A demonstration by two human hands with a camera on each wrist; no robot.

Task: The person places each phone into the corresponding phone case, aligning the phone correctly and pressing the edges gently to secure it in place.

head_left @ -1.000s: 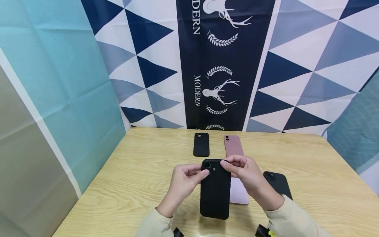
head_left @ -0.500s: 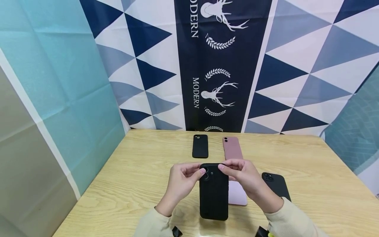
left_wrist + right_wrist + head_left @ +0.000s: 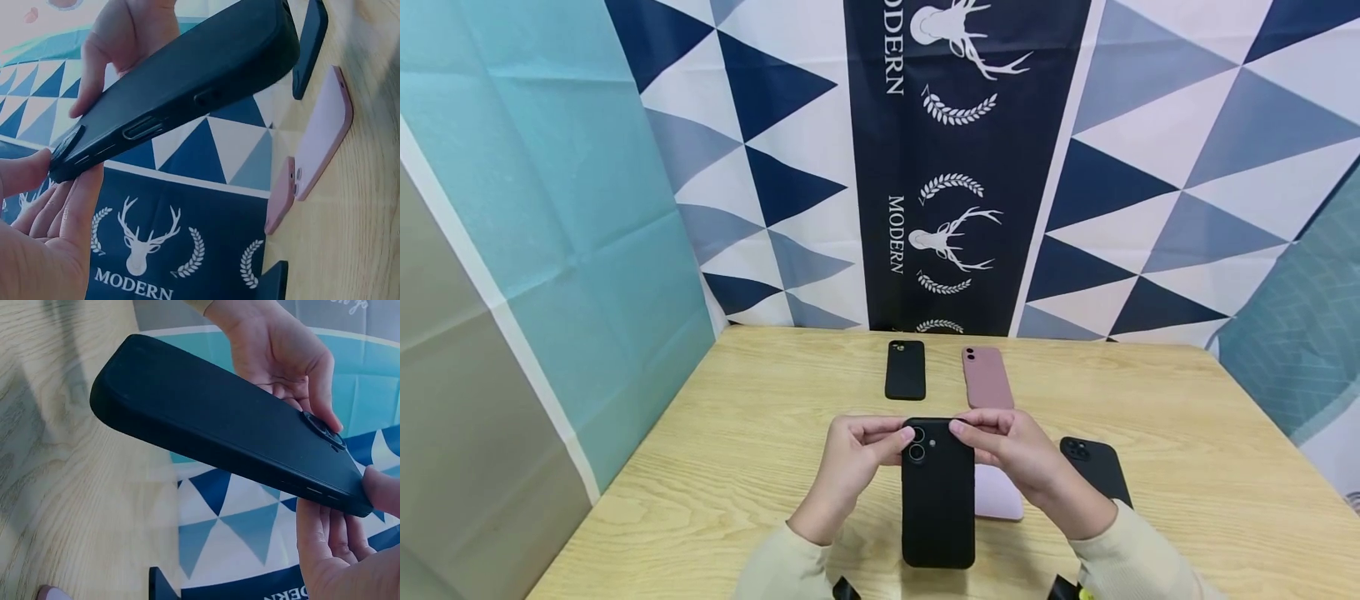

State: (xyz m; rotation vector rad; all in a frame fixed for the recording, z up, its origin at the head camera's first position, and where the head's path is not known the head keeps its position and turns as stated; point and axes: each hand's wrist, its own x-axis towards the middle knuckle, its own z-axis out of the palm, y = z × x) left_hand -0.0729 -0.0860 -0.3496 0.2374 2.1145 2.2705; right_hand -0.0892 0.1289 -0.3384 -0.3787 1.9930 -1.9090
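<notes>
A black phone case [image 3: 938, 504] with two ringed camera lenses is held up above the table, its back facing me. My left hand [image 3: 853, 462] pinches its upper left corner, the thumb beside the lenses and fingers behind. At the upper right corner my right hand [image 3: 1026, 462] pinches it the same way. Side buttons and an oval cutout show on the case's edge [image 3: 144, 129] in the left wrist view. Its lower end [image 3: 122, 381] hangs free of both hands in the right wrist view. Whether a phone sits inside, I cannot tell for sure.
On the wooden table [image 3: 760, 400] lie a smaller black case [image 3: 906, 370] and a dusty pink one [image 3: 988, 377] at the back. A lilac case [image 3: 998, 493] is partly hidden behind the held one. Another black case [image 3: 1097, 467] lies right, partly behind the right forearm.
Both hands have come slightly lower and nearer with the black phone case. The left thumb has shifted upward, so both lenses now show.
</notes>
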